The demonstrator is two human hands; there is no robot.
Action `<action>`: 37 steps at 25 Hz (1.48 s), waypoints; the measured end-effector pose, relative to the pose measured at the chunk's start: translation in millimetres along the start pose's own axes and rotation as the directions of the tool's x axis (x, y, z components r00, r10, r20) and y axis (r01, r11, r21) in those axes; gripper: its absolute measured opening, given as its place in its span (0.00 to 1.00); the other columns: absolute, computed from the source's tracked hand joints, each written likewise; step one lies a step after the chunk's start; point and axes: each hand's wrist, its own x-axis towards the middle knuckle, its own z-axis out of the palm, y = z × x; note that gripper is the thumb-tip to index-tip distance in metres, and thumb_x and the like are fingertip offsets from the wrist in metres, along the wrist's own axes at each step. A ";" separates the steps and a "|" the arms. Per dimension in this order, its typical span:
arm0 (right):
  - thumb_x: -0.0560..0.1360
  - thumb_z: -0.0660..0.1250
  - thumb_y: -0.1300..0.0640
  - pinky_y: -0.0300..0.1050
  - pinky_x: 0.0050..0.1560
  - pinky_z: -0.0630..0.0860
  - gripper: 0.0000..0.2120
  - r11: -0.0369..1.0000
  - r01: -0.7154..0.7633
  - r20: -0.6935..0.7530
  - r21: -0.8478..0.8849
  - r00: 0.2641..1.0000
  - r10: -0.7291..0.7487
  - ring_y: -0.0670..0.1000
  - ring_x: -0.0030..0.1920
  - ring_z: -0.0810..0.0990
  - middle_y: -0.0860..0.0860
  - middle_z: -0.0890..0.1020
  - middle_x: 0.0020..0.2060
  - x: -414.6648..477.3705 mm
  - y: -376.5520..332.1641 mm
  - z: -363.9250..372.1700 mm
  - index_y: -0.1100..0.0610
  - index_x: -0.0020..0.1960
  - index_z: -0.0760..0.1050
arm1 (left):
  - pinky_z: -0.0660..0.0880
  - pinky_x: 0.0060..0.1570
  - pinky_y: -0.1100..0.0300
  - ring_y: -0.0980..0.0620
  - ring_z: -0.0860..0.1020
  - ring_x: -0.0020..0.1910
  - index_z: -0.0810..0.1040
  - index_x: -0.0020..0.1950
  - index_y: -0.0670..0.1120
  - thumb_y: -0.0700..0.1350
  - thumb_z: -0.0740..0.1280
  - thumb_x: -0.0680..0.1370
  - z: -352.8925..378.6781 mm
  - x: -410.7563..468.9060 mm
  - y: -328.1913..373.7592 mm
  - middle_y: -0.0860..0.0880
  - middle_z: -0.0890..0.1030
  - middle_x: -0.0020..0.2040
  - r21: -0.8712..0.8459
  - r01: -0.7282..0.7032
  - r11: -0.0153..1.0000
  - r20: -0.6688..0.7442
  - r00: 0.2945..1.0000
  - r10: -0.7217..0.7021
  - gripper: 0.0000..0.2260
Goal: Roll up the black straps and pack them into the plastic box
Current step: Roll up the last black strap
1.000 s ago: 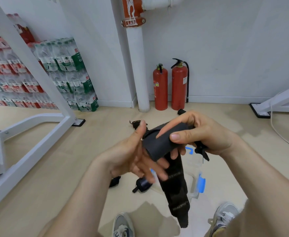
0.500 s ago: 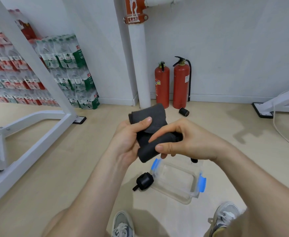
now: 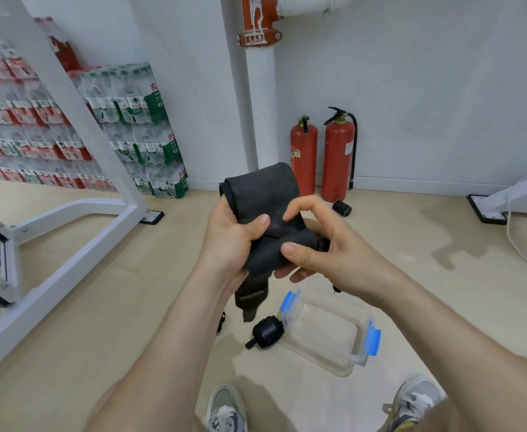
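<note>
Both forearms reach forward at the centre of the scene, hands meeting above a beige floor. The left hand [image 3: 232, 244] grips a black strap [image 3: 265, 190], thumb pressed flat across the cloth and fingers wrapped behind it. The right hand [image 3: 340, 257] pinches the rolled part of the same strap, with the thumb on the near face, the forefinger arched above and the other fingers curled beneath.

The roll sits between the two palms. A folded length stands up past the left thumb, and a loose tail hangs down below the left wrist.

Three straps are in view. One is held. One rolled strap [image 3: 266, 333] lies on the floor touching the left end of the plastic box [image 3: 360, 358]. A second roll [image 3: 342, 208] lies far off at the foot of the two red fire extinguishers [image 3: 338, 157].

The single clear box, with two blue clips, rests on the floor below and slightly right of the hands, apart from the held strap. A small dark item [image 3: 221, 321] left of the near roll may be a strap end, but it is too small to tell.

Two grey shoes [image 3: 226, 410] show at the near edge. A white frame [image 3: 69, 219] and stacked packs of bottled water [image 3: 131, 126] fill the left, and a white pipe [image 3: 260, 113] rises against the far wall.
</note>
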 end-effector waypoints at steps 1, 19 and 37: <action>0.78 0.67 0.63 0.46 0.41 0.82 0.13 0.999 -0.012 -0.015 0.041 1.000 0.013 0.59 0.41 0.86 0.54 0.83 0.47 0.7 0.4 1.4 0.52 0.59 0.69 | 0.81 0.45 0.56 0.47 0.85 0.51 0.77 0.58 0.44 0.24 0.61 0.76 -0.1 0.3 0.1 0.48 0.86 0.50 -0.007 0.008 1.000 -0.004 1.000 -0.008 0.19; 0.78 0.68 0.52 0.42 0.32 0.79 0.10 0.988 -0.086 -0.121 -0.125 0.990 0.070 0.52 0.35 0.85 0.54 0.85 0.38 6.1 9.6 4.6 0.60 0.49 0.80 | 0.80 0.36 0.48 0.42 0.85 0.40 0.79 0.55 0.42 0.44 0.69 0.79 12.7 9.6 -17.2 0.40 0.85 0.45 -0.101 0.330 0.939 -0.229 0.910 -0.345 0.08; 0.68 0.76 0.45 0.67 0.29 0.59 0.17 0.937 -0.115 0.364 0.329 0.931 -0.013 0.85 0.33 0.64 0.73 0.69 0.42 8.1 11.2 -77.7 0.59 0.41 0.82 | 0.59 0.76 0.44 0.49 0.62 0.78 0.47 0.81 0.55 0.51 0.84 0.61 25.4 -13.4 -33.5 0.48 0.62 0.79 0.278 0.052 0.959 0.776 0.576 -0.256 0.60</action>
